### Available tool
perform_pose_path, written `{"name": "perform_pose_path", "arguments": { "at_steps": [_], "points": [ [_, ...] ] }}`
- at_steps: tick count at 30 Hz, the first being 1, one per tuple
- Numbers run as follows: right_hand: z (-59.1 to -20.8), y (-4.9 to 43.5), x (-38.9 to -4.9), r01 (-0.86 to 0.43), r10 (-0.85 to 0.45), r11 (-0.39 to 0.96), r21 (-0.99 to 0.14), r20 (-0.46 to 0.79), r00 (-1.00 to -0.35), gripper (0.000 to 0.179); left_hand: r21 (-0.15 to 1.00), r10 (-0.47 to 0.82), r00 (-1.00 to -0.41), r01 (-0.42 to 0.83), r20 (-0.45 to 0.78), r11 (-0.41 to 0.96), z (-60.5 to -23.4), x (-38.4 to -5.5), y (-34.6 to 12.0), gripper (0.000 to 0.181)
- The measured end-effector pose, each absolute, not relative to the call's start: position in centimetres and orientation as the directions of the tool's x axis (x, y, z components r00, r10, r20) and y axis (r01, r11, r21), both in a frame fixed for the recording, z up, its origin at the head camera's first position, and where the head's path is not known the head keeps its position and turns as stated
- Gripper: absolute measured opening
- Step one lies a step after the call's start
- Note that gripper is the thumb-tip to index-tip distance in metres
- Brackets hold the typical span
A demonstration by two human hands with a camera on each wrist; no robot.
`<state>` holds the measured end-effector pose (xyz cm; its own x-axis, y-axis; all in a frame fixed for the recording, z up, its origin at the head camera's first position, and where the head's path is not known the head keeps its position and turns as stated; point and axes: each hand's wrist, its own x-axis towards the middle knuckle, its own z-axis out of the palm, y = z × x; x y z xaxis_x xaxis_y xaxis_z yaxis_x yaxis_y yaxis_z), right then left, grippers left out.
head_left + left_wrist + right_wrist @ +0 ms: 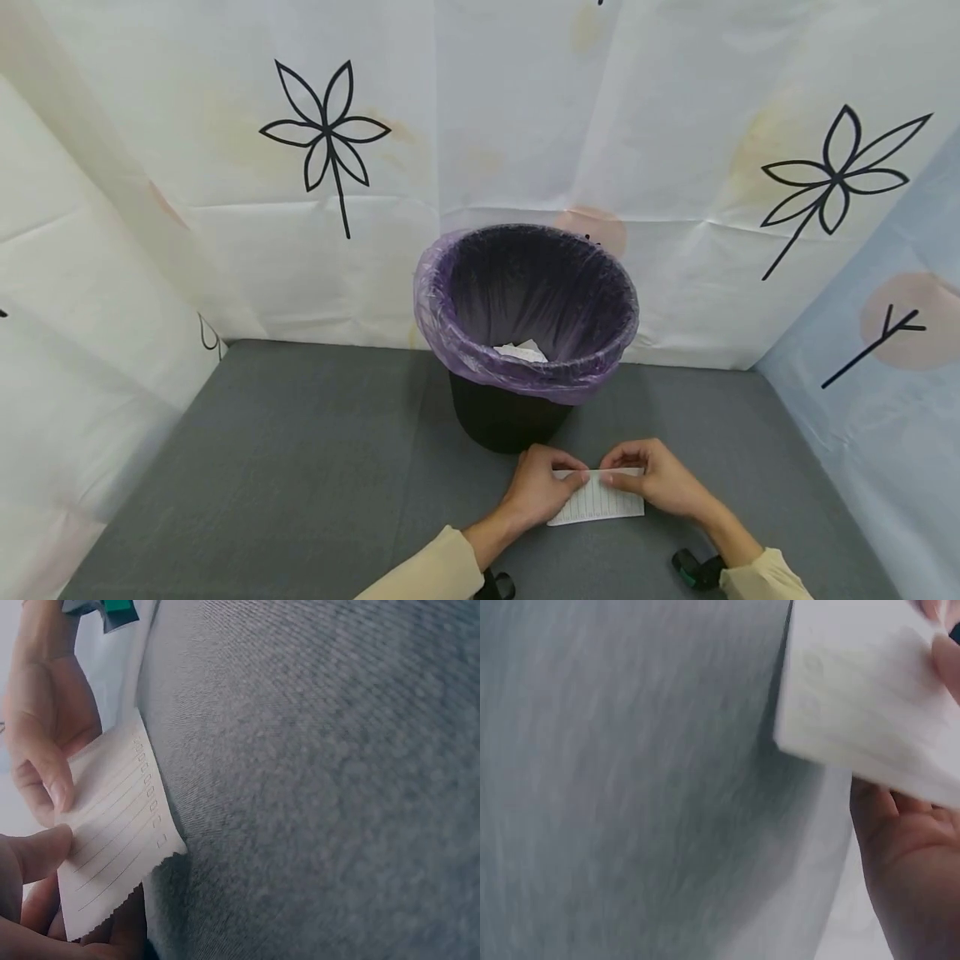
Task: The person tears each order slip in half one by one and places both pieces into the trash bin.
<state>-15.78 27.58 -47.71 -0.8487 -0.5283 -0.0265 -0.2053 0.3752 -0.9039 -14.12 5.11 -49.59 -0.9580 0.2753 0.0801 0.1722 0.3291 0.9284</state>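
Observation:
Both hands hold one lined sheet of paper [600, 502] low over the grey table, in front of the bin. My left hand [546, 485] pinches its upper edge between thumb and fingers. Close beside it, my right hand [660, 482] pinches the same edge, thumb on the near face. In the left wrist view the paper [112, 825] shows ruled lines, a column of small printed boxes and a jagged end, with the two thumbs almost meeting. The right wrist view has a blurred corner of the sheet [862, 697], with fingers behind it.
A black bin [510, 417] with a purple liner [431, 292] stands on the grey table [285, 467] near the back. Crumpled white paper [522, 351] lies inside it. Printed cloth [480, 108] walls the back and sides. Black wrist devices [697, 571] show at the sleeves.

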Motion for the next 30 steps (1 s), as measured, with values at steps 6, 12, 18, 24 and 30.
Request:
{"name": "perform_pose_path", "arguments": {
  "at_steps": [6, 12, 18, 24, 30],
  "points": [
    [-46.6, 25.9, -14.8, -0.247, -0.435, 0.433, -0.867, 0.039, -0.899, 0.007, 0.943, 0.276, -0.954, 0.194, 0.118, 0.269, -49.0, -14.0, 4.2, 0.007],
    [-45.1, 24.2, -13.9, -0.283, -0.385, 0.414, -0.865, 0.115, -0.916, 0.006, 0.944, 0.259, -0.950, 0.238, 0.177, 0.230, -47.7, -13.6, 3.0, 0.007],
    [-44.2, 23.0, -13.3, -0.324, -0.343, 0.437, -0.839, 0.178, -0.922, 0.008, 0.931, 0.271, -0.943, 0.264, 0.194, 0.251, -46.2, -13.2, 1.9, 0.007],
    [-43.3, 21.8, -12.5, -0.366, -0.309, 0.445, -0.818, 0.243, -0.919, 0.008, 0.911, 0.309, -0.925, 0.309, 0.221, 0.274, -44.8, -13.1, 0.9, 0.010],
    [-42.2, 20.8, -12.0, -0.412, -0.288, 0.428, -0.804, 0.311, -0.906, 0.009, 0.893, 0.335, -0.912, 0.339, 0.236, 0.295, -43.2, -12.8, 0.0, 0.013]
  ]
}}
